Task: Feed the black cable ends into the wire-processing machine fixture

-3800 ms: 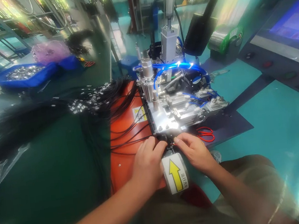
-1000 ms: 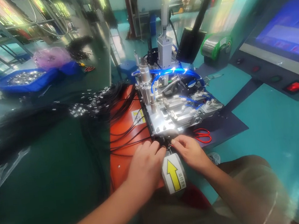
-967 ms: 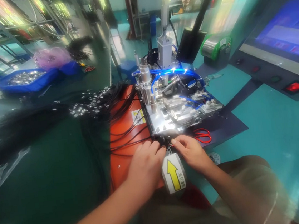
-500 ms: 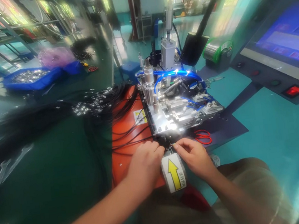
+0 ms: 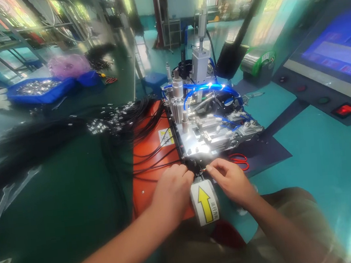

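Observation:
My left hand is closed, its fingers curled at the front edge of a metal machine; what they grip is hidden behind them. Opposite it, my right hand pinches the ends of thin wires, which point toward the left fingertips. Just below both hands is a white label with a yellow arrow, on a rounded part. Several black cables run over the orange base beside my left hand.
Red-handled scissors lie right of my right hand. A large bundle of black cables and wrenches are on the green table to the left. Farther back are a blue tray of metal parts and a solder spool. A control screen stands right.
The view has shifted slightly, so the machine sits a little farther right. My right hand has drawn slightly away from the left, still pinching the thin wires. The left hand keeps its grip.

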Action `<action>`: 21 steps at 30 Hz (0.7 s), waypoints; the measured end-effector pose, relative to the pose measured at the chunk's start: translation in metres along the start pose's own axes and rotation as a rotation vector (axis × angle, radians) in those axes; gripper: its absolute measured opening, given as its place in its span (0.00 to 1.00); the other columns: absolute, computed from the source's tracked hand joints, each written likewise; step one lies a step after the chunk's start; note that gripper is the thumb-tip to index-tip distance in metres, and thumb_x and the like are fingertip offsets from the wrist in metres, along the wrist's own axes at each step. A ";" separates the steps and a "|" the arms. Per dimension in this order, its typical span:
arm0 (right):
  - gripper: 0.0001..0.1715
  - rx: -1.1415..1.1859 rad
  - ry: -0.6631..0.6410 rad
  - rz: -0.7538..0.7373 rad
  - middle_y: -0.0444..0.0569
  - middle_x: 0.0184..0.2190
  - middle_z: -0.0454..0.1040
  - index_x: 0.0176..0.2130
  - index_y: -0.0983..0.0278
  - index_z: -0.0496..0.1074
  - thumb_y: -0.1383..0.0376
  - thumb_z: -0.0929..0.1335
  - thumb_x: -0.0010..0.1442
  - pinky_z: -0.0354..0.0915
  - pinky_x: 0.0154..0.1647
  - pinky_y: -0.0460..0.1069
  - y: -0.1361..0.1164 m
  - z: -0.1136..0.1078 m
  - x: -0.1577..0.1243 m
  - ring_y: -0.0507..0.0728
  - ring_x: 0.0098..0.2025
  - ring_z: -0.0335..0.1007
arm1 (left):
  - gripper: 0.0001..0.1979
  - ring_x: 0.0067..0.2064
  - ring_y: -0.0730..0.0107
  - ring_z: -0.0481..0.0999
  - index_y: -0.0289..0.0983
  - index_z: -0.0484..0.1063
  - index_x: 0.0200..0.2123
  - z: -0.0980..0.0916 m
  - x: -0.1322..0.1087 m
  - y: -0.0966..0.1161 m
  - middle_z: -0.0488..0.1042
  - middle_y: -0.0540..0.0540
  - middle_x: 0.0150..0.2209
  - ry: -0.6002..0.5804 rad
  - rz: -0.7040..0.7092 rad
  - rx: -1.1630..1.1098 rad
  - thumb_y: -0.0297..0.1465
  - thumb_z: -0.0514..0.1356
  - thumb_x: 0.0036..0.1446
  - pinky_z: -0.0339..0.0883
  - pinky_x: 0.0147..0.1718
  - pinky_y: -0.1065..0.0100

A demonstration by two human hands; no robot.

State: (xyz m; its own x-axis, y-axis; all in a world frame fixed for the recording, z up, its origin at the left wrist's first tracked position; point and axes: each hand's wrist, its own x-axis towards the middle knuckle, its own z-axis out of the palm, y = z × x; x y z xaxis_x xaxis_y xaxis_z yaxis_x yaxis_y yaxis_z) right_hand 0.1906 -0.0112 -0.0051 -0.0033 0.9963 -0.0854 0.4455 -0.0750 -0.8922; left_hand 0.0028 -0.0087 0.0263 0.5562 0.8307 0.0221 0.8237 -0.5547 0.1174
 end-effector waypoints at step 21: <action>0.08 -0.221 -0.001 -0.364 0.49 0.35 0.75 0.38 0.62 0.75 0.65 0.65 0.64 0.65 0.39 0.50 -0.002 -0.007 0.009 0.57 0.37 0.71 | 0.10 0.39 0.61 0.71 0.35 0.74 0.33 0.010 -0.002 -0.004 0.72 0.44 0.34 0.055 0.034 -0.037 0.22 0.54 0.63 0.67 0.40 0.61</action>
State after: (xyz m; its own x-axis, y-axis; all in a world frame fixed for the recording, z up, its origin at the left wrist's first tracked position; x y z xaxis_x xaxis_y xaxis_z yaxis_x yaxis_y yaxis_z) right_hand 0.1960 -0.0015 -0.0015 -0.1967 0.9562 0.2167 0.5964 0.2921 -0.7477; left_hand -0.0002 -0.0086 0.0163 0.5762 0.8133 0.0811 0.7992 -0.5814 0.1522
